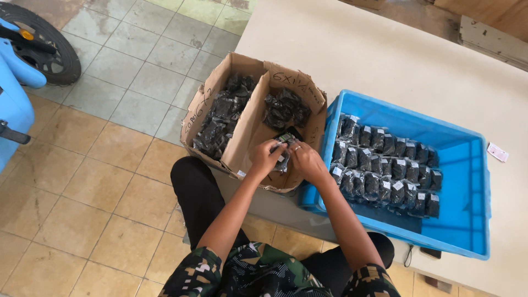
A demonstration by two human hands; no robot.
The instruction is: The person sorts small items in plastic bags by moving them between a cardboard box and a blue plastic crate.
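Both hands meet over the right half of an open cardboard box (248, 129). My left hand (265, 158) and my right hand (306, 159), which wears a ring, together grip one small clear packet of dark parts (284, 144) just above the box's near end. More such packets lie piled in the far end of this half (286, 109), and the left half holds a long heap of them (221, 121). To the right stands a blue plastic crate (467, 187) with several labelled packets (385, 170) set in neat rows.
The box and crate rest at the near edge of a pale table (396, 60). A small paper slip (497, 152) lies right of the crate. A blue vehicle with a black tyre (47, 52) stands on the tiled floor at far left.
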